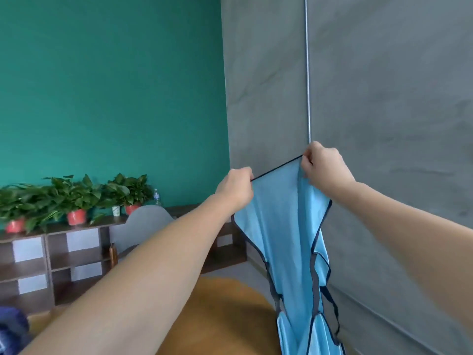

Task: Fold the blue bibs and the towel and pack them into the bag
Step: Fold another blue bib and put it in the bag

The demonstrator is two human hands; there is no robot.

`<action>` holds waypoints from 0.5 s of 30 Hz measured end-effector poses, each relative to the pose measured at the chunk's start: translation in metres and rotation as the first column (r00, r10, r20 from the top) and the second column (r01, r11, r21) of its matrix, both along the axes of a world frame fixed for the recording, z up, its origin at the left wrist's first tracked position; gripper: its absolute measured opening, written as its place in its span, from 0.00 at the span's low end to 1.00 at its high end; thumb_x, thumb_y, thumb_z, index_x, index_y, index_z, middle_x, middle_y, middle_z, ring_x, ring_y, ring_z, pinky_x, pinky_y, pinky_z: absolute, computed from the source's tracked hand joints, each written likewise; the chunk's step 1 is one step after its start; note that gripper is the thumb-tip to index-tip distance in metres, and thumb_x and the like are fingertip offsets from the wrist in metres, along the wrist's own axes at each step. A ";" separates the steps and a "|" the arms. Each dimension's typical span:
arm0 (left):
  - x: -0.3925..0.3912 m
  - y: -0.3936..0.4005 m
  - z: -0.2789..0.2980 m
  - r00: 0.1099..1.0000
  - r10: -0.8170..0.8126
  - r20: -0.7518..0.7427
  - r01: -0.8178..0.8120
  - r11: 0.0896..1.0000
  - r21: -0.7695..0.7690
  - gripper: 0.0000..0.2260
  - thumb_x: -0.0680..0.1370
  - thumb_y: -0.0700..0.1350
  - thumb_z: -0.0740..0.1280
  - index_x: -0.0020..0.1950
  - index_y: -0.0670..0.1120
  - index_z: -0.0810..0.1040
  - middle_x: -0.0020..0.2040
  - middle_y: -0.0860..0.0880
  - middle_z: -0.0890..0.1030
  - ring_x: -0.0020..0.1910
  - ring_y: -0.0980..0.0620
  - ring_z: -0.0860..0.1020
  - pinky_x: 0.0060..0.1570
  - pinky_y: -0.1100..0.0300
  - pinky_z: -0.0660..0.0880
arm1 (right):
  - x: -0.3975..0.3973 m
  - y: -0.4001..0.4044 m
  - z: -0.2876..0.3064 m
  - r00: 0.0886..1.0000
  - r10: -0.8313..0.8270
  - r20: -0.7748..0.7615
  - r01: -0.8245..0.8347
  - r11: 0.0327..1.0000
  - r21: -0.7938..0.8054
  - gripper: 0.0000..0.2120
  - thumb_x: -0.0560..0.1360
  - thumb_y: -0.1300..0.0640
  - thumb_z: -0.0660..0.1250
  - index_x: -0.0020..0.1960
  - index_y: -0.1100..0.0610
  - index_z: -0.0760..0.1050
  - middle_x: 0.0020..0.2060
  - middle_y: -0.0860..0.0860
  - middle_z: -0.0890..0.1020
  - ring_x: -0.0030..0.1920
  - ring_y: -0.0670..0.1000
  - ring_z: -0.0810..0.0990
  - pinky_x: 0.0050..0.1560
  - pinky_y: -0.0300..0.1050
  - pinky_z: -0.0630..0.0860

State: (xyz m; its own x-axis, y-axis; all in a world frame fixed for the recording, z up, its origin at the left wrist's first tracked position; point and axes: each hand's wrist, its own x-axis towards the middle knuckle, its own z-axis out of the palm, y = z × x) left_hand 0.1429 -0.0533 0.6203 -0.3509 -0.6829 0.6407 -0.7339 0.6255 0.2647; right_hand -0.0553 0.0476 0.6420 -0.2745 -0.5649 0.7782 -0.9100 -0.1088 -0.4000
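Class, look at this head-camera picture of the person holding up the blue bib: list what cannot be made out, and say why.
- Lower end of the blue bib: head view, cut off by the bottom edge.
- Dark blue cloth at lower left: cut by the frame edge; what it is cannot be told.
- Fingertips of the left hand and right hand: curled away behind the hands.
- Bottle label: too small.
- Bag and towel: not in view.

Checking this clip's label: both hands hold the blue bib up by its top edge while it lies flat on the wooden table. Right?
Not quite. Both the left hand and right hand pinch the blue bib by its top edge, but the head view shows it hanging in the air, not lying flat.
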 end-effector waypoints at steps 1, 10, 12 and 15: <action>0.013 0.005 0.027 0.999 0.003 -0.054 -0.005 0.999 -0.032 0.06 0.80 0.38 0.61 0.51 0.47 0.75 0.49 0.43 0.79 0.43 0.40 0.81 0.43 0.48 0.81 | 0.013 0.004 0.023 1.000 0.000 -0.015 -0.001 0.999 -0.049 0.06 0.80 0.56 0.56 0.49 0.58 0.68 0.40 0.60 0.78 0.40 0.63 0.79 0.41 0.57 0.80; 0.168 0.081 0.196 0.968 0.087 -0.236 -0.154 0.946 -0.284 0.07 0.80 0.36 0.60 0.50 0.43 0.78 0.47 0.46 0.78 0.45 0.42 0.80 0.45 0.47 0.80 | 0.115 0.033 0.156 0.972 0.117 -0.206 -0.163 0.962 -0.220 0.06 0.82 0.55 0.63 0.56 0.56 0.73 0.46 0.55 0.82 0.48 0.62 0.79 0.48 0.57 0.79; 0.201 0.099 0.219 0.964 0.111 -0.240 -0.187 0.928 -0.322 0.07 0.80 0.37 0.61 0.49 0.44 0.77 0.47 0.46 0.78 0.46 0.42 0.80 0.45 0.48 0.79 | 0.137 0.036 0.171 0.958 0.139 -0.251 -0.199 0.952 -0.231 0.06 0.81 0.59 0.64 0.55 0.57 0.78 0.47 0.54 0.81 0.50 0.60 0.78 0.49 0.54 0.77; 0.242 0.119 0.236 0.961 0.113 -0.253 -0.199 0.916 -0.348 0.05 0.81 0.41 0.63 0.50 0.45 0.78 0.47 0.48 0.79 0.43 0.45 0.79 0.41 0.52 0.77 | 0.169 0.037 0.179 0.955 0.177 -0.237 -0.239 0.934 -0.264 0.08 0.80 0.62 0.63 0.52 0.56 0.81 0.44 0.53 0.81 0.47 0.58 0.77 0.47 0.53 0.76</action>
